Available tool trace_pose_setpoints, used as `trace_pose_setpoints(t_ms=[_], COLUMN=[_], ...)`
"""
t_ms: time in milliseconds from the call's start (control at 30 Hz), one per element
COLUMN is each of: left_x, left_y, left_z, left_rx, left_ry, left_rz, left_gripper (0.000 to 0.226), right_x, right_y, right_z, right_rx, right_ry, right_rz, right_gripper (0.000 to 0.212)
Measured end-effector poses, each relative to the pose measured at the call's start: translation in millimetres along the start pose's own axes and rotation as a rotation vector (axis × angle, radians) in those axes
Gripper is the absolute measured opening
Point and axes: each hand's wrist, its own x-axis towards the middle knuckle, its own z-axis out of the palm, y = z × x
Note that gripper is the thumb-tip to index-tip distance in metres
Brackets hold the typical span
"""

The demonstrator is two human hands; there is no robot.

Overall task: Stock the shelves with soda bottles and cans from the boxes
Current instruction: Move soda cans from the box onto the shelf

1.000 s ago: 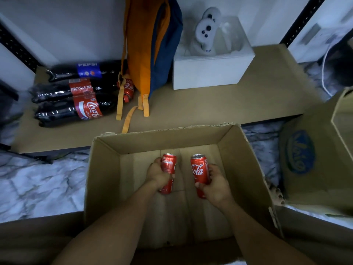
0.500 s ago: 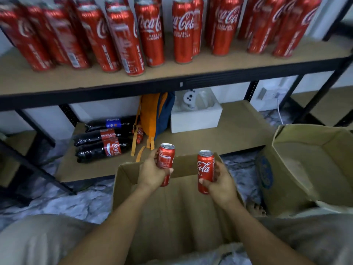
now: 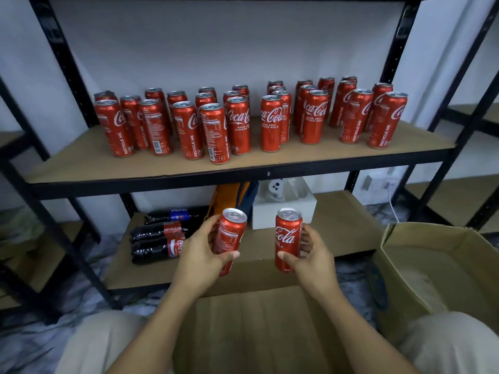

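Above the left hand (image 3: 201, 255) and right hand (image 3: 313, 260), the shelf (image 3: 81, 163) carries rows of upright cans (image 3: 237, 125), its front strip bare for more. Beneath them sits the open box (image 3: 256, 333). Each hand wraps one can, left can (image 3: 229, 236) and right can (image 3: 287, 238), kept upright, presumably for standing.

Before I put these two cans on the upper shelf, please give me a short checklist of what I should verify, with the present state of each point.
1. Left hand grips the left can: ok, fingers wrap it.
2. Right hand grips the right can: ok.
3. Held cans upright: not ok, the left can leans; the right one is upright.
4. Free room on the upper shelf: ok, bare board along the front.
5. Shelved cans upright: ok.
6. Held cans undented: cannot tell.
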Motion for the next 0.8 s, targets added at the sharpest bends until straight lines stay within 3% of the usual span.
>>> trace_pose_setpoints(t_ms=[467,800], left_x=[-9,5], left_y=[-59,-83], left_z=[-112,-155], left_rx=[0.006,-0.036], left_ry=[0.350,0.434], left_rz=[-0.095,-0.101], left_gripper=[0.086,0.079], right_x=[74,122], right_y=[-198,-238], right_z=[132,239], right_rx=[0.029,-0.018], right_ry=[-0.214,-0.234], right_rz=[-0.438,-0.412], right_gripper=[0.084,0.081])
